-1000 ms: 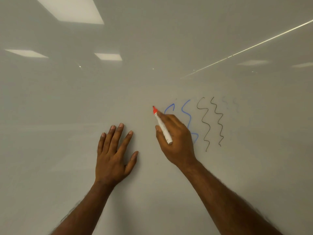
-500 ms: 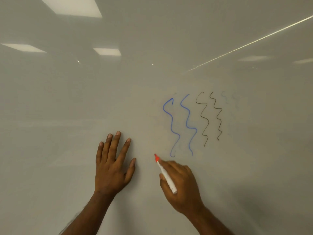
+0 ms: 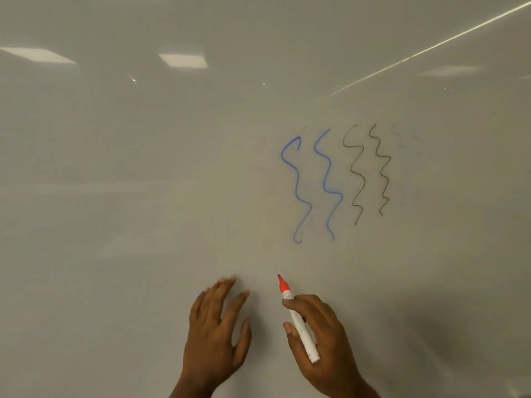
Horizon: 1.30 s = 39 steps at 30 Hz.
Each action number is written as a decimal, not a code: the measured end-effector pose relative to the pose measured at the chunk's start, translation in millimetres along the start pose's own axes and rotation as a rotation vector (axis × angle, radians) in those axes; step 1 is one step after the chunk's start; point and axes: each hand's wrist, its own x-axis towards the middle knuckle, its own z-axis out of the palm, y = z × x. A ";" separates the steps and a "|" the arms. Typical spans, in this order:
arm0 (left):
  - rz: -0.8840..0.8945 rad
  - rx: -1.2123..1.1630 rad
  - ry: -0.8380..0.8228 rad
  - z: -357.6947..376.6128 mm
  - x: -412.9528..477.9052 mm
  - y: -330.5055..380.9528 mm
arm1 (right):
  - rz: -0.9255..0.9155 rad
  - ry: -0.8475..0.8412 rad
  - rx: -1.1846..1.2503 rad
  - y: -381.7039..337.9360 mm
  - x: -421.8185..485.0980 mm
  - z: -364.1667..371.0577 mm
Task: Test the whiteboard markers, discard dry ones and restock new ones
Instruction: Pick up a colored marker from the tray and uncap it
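A whiteboard (image 3: 143,196) fills the view. My right hand (image 3: 324,340) grips an uncapped white marker with a red tip (image 3: 298,320), the tip pointing up and left below the drawn lines. No red line shows on the board where the tip passed. Two blue wavy lines (image 3: 313,191) and two dark wavy lines (image 3: 367,173) stand on the board above the marker. My left hand (image 3: 215,334) is just left of the marker, fingers spread, a little blurred, by the board's surface.
Ceiling lights (image 3: 184,60) and a bright diagonal streak (image 3: 431,48) reflect in the glossy board. Faint erased marks (image 3: 402,139) lie right of the dark lines.
My right hand has drawn the red marker down the board, from beside the blue lines to below them, leaving no visible line. My left hand has slid lower and is moving.
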 end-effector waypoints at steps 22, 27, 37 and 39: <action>-0.368 -0.176 -1.101 91.2 -200.7 31.9 | 0.513 -0.433 0.009 89.1 -194.4 25.2; -0.331 -0.183 -1.137 112.0 -203.1 48.0 | 0.543 -0.522 -0.043 101.8 -213.1 29.5; -0.314 -0.189 -1.148 131.3 -223.1 60.6 | 0.638 -0.576 -0.067 115.2 -230.1 24.8; -0.334 -0.190 -1.135 133.8 -223.3 61.5 | 0.636 -0.577 -0.067 116.5 -232.1 23.5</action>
